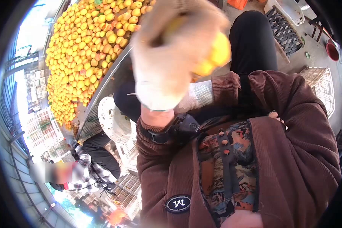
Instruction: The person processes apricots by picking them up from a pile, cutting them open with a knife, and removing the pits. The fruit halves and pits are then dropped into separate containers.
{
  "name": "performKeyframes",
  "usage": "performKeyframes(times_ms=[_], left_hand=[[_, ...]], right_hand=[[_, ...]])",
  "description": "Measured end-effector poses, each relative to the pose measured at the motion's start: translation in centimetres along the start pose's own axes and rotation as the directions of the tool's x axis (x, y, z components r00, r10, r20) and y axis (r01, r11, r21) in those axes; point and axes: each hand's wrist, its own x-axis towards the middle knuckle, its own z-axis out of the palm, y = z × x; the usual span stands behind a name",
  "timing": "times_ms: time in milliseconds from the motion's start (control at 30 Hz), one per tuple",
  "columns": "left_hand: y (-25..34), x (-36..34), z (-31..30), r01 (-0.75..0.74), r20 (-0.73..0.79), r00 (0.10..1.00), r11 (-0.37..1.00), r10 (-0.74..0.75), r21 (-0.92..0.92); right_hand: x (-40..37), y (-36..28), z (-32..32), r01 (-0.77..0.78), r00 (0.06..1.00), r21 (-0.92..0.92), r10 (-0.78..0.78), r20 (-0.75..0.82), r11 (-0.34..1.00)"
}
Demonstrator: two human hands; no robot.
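Note:
My left hand (pixel 165 60), in a white cloth glove, is raised close to the camera and blurred. It is closed around a yellow fruit (pixel 216 53) that shows at the glove's right edge. A dark watch band sits on that wrist. My right hand (pixel 193 98), also gloved, lies just below and behind the left wrist. Only its cuff and the heel of the hand show, and its fingers are hidden. Brown jacket sleeves cover both arms.
A large heap of yellow-orange fruit (pixel 83 49) lies on a metal-edged table (pixel 102 81) at the upper left. Around it are a white plastic basket (pixel 112 116), white crates (pixel 321 85), a black crate (pixel 283 30) and a red bucket (pixel 332 51). Another person in a plaid sleeve (pixel 89 167) is at the lower left.

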Motion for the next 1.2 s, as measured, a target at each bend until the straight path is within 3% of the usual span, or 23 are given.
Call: performKeyframes(times_ms=[33,67,100,133,167,200,333,500,567,600,700,733,800,867,933,967,1033,1067,1133,1200], left_hand=[[-0.5,0.3,-0.8,-0.13,-0.113,0.985,0.991,0.129,-0.005],[-0.3,1.0,-1.3,-0.325,-0.064,0.92,0.845,0.386,0.425],[0.0,1.5,-1.6,-0.436,0.089,0.81,0.492,0.58,0.754],[-0.2,1.4,-1.8,-0.35,-0.091,0.839,0.659,0.537,0.665],[-0.5,1.3,-1.9,-0.267,-0.259,0.85,0.8,0.458,0.538],[-0.5,1.4,-2.2,-0.273,-0.255,0.848,0.796,0.465,0.541],[-0.8,1.8,-3.9,-0.237,-0.278,0.752,0.639,0.598,0.732],[-0.5,2.1,-5.8,-0.162,-0.225,0.678,0.44,0.7,0.883],[0.0,2.1,-6.8,-0.089,-0.165,0.657,0.293,0.735,0.952],[0.1,2.1,-7.2,-0.094,-0.159,0.66,0.291,0.734,0.952],[0.2,2.0,-8.2,-0.132,0.018,0.633,0.085,0.774,0.988],[0.1,2.0,-8.2,-0.136,0.021,0.636,0.086,0.771,0.987],[-0.1,2.1,-8.3,-0.12,0.039,0.608,0.043,0.793,0.992],[-0.4,2.1,-8.2,-0.113,0.052,0.593,0.019,0.804,0.993],[-0.8,2.0,-7.7,-0.075,-0.147,0.646,0.255,0.749,0.964],[-0.9,2.1,-7.8,-0.078,-0.145,0.646,0.254,0.749,0.964],[-0.7,2.5,-8.5,-0.112,-0.019,0.619,0.112,0.785,0.987],[-0.4,2.7,-8.7,-0.113,-0.017,0.619,0.11,0.786,0.987],[0.2,2.9,-9.0,-0.104,0.163,0.57,-0.126,0.805,0.986],[0.2,2.7,-9.0,-0.1,0.148,0.574,-0.111,0.805,0.989]], right_hand=[[0.0,-0.1,0.2,-0.012,1.0,0.045,0.012,0.0,0.999],[-0.1,-0.1,0.4,-0.026,1.0,0.088,0.026,0.001,0.996],[-0.2,-0.1,0.7,-0.042,0.999,0.131,0.042,0.005,0.991],[-0.4,-0.2,0.8,-0.036,0.999,0.13,0.036,0.003,0.991],[-0.7,-0.4,0.9,-0.126,0.992,0.231,0.117,0.051,0.965],[-1.0,-0.8,1.1,-0.217,0.975,0.322,0.192,0.107,0.922],[-2.2,-2.8,2.0,-0.236,0.97,0.414,0.235,0.054,0.879],[-1.3,-2.4,2.6,-0.143,0.971,0.194,0.176,-0.164,0.971],[-2.0,-3.7,2.3,-0.175,0.968,0.239,0.211,-0.134,0.955],[-2.4,-4.6,2.2,-0.211,0.964,0.283,0.247,-0.101,0.936],[-2.2,-5.2,1.7,-0.296,0.953,0.293,0.303,0.024,0.909],[-2.1,-5.0,2.0,-0.294,0.953,0.299,0.302,0.023,0.908],[-1.6,-4.6,2.8,-0.134,0.961,0.5,0.234,-0.144,0.855],[-1.4,-4.2,2.9,-0.089,0.96,0.563,0.222,-0.172,0.822],[-1.4,-3.5,3.0,-0.046,0.956,0.625,0.216,-0.2,0.779],[-1.5,-3.1,3.1,-0.02,0.967,0.654,0.18,-0.179,0.756],[-1.4,-2.3,3.2,0.007,0.978,0.681,0.138,-0.159,0.732],[-1.4,-2.0,3.2,-0.02,0.99,0.687,0.109,-0.087,0.727],[-1.6,-1.7,3.5,-0.059,0.996,0.703,0.09,-0.007,0.708],[-2.2,-2.4,3.4,-0.077,0.997,0.683,0.076,0.032,0.727]])
